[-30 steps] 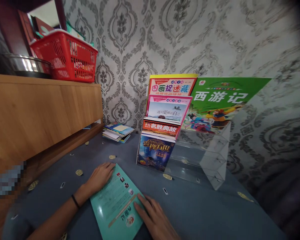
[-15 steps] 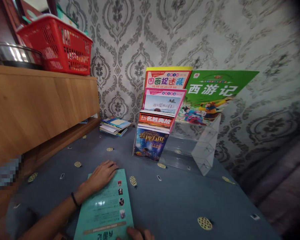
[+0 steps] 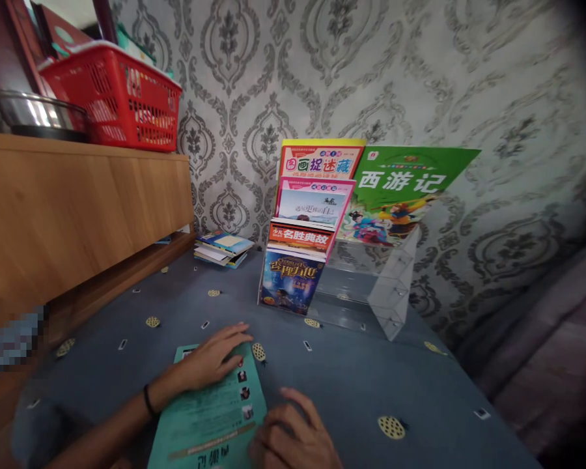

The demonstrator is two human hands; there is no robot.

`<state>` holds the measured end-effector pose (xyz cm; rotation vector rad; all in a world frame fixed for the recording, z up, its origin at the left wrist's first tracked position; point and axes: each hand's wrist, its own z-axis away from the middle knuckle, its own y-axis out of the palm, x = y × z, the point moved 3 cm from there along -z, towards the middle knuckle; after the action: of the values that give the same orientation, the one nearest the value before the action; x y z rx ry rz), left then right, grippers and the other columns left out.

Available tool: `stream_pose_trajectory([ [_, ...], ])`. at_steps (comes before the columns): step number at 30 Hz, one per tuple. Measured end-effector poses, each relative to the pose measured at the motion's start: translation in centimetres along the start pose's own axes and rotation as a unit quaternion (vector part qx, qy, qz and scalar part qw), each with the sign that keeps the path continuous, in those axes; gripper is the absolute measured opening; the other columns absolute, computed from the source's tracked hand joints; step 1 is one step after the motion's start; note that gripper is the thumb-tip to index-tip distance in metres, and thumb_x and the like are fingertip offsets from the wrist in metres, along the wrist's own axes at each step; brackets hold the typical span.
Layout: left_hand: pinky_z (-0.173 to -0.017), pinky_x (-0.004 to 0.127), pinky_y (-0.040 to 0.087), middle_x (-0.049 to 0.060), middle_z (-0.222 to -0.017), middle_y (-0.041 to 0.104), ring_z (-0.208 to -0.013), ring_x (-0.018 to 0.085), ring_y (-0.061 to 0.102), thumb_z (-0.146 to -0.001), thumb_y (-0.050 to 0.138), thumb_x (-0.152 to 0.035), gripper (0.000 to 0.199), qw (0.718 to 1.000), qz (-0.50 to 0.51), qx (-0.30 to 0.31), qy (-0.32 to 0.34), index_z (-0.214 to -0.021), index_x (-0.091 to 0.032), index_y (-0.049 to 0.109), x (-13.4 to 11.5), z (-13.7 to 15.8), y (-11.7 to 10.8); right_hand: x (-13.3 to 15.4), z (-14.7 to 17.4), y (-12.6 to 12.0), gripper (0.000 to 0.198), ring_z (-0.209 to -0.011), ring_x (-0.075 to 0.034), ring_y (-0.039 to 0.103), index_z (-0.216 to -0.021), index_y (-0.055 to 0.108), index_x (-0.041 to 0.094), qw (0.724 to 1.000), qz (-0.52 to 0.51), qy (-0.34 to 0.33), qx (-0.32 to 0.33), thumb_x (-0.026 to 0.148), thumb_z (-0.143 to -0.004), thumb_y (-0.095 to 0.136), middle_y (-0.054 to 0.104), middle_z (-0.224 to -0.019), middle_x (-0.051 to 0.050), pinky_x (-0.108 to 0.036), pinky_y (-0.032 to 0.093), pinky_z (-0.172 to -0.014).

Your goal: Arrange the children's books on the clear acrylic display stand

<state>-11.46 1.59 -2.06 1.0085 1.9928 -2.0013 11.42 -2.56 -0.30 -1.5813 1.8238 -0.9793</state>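
A teal book (image 3: 209, 417) with small portrait pictures and printed text on its cover lies flat in front of me. Across its upper part rests my left hand (image 3: 215, 358), fingers spread and reaching past the top right corner; a black band circles that wrist. My right hand (image 3: 297, 433) is at the book's lower right edge. Its fingers are bent and apart, the lower ones blurred where they meet the book, and no firm grip shows.
Behind the book stands a clear acrylic rack (image 3: 356, 293) with several books in its left column and a green book (image 3: 405, 189) at upper right. A small book pile (image 3: 223, 247) lies by the wooden cabinet (image 3: 127, 202). A red basket (image 3: 122, 98) and metal basin (image 3: 39, 111) sit on top.
My left hand has slid right along the top of the book and spread its fingers. My right hand has come up from the bottom edge, beside the book. The view has shifted slightly.
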Motion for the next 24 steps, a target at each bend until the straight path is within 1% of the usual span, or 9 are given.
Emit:
stream_pose_trajectory([
  [3, -0.122, 0.046, 0.032, 0.010, -0.153, 0.053, -0.144, 0.026, 0.046, -0.100, 0.051, -0.047, 0.048, 0.987, 0.139, 0.074, 0.028, -0.140, -0.022, 0.058, -1.9, -0.4, -1.4, -0.7, -2.6, -4.0, 0.030, -0.073, -0.016, 0.067, -0.092, 0.068, 0.024, 0.993, -0.015, -0.026, -0.113, 0.040, -0.106, 0.046, 0.071, -0.068, 0.001, -0.042, 0.052, -0.100],
  [6, -0.112, 0.043, 0.043, 0.014, -0.131, 0.070, -0.126, 0.027, 0.062, -0.098, 0.047, -0.061, 0.058, 0.949, 0.296, 0.103, 0.042, -0.126, -0.016, 0.069, -4.3, -0.4, -3.6, -1.4, -4.9, -6.9, 0.033, -0.074, -0.016, 0.065, -0.091, 0.066, 0.018, 0.983, -0.031, -0.021, -0.177, 0.044, -0.104, 0.050, 0.069, -0.071, -0.001, -0.037, 0.052, -0.093],
  [10, -0.101, 0.042, 0.050, 0.017, -0.113, 0.077, -0.109, 0.030, 0.071, -0.091, 0.040, -0.079, 0.079, 0.866, 0.492, 0.038, 0.084, -0.113, -0.012, 0.076, -6.7, 0.8, -6.6, -3.1, -6.8, -8.4, 0.031, -0.070, -0.014, 0.062, -0.086, 0.065, 0.019, 0.983, -0.039, 0.022, -0.178, 0.040, -0.104, 0.051, 0.067, -0.070, 0.000, -0.032, 0.052, -0.081],
  [12, -0.098, 0.042, 0.052, 0.017, -0.113, 0.077, -0.106, 0.031, 0.072, -0.082, 0.044, -0.087, 0.086, 0.842, 0.526, 0.000, 0.116, -0.111, -0.013, 0.078, -7.0, 1.6, -7.8, -4.0, -7.2, -8.4, 0.032, -0.071, -0.015, 0.061, -0.084, 0.065, 0.019, 0.981, -0.039, 0.050, -0.185, 0.041, -0.103, 0.052, 0.067, -0.070, 0.000, -0.031, 0.050, -0.073],
  [15, -0.095, 0.043, 0.055, 0.017, -0.115, 0.077, -0.106, 0.034, 0.072, -0.065, 0.062, -0.090, 0.091, 0.846, 0.514, -0.028, 0.142, -0.113, -0.015, 0.078, -6.3, 2.7, -9.0, -4.8, -7.8, -8.0, 0.035, -0.073, -0.017, 0.061, -0.083, 0.065, 0.019, 0.978, -0.040, 0.079, -0.188, 0.043, -0.103, 0.051, 0.067, -0.073, -0.001, -0.030, 0.048, -0.068],
  [17, -0.093, 0.043, 0.056, 0.017, -0.114, 0.077, -0.105, 0.035, 0.072, -0.057, 0.068, -0.090, 0.094, 0.858, 0.494, -0.057, 0.132, -0.113, -0.015, 0.078, -5.1, 3.2, -9.2, -5.1, -8.2, -7.7, 0.038, -0.072, -0.017, 0.061, -0.081, 0.065, 0.019, 0.976, -0.049, 0.093, -0.192, 0.045, -0.104, 0.050, 0.066, -0.073, -0.002, -0.029, 0.047, -0.068],
  [20, -0.094, 0.044, 0.057, 0.016, -0.115, 0.077, -0.105, 0.035, 0.072, -0.061, 0.074, -0.083, 0.087, 0.877, 0.463, -0.110, 0.066, -0.116, -0.015, 0.076, -3.4, 3.7, -8.5, -6.0, -8.7, -7.3, 0.040, -0.071, -0.016, 0.060, -0.076, 0.064, 0.020, 0.965, -0.095, 0.146, -0.198, 0.048, -0.102, 0.052, 0.065, -0.072, -0.002, -0.027, 0.046, -0.065],
  [22, -0.099, 0.046, 0.055, 0.015, -0.120, 0.075, -0.109, 0.034, 0.071, -0.067, 0.081, -0.067, 0.074, 0.889, 0.446, -0.105, -0.005, -0.121, -0.016, 0.074, -2.5, 3.8, -7.3, -6.9, -8.8, -6.8, 0.038, -0.068, -0.015, 0.059, -0.075, 0.063, 0.020, 0.946, -0.153, 0.199, -0.203, 0.048, -0.099, 0.056, 0.063, -0.070, 0.000, -0.025, 0.045, -0.062],
  [24, -0.103, 0.049, 0.053, 0.015, -0.124, 0.074, -0.113, 0.034, 0.070, -0.069, 0.085, -0.055, 0.069, 0.891, 0.444, -0.077, -0.058, -0.124, -0.017, 0.071, -2.1, 3.8, -5.7, -7.6, -8.6, -5.9, 0.034, -0.064, -0.014, 0.057, -0.076, 0.064, 0.020, 0.916, -0.219, 0.254, -0.217, 0.048, -0.094, 0.061, 0.062, -0.068, 0.001, -0.024, 0.044, -0.059],
])
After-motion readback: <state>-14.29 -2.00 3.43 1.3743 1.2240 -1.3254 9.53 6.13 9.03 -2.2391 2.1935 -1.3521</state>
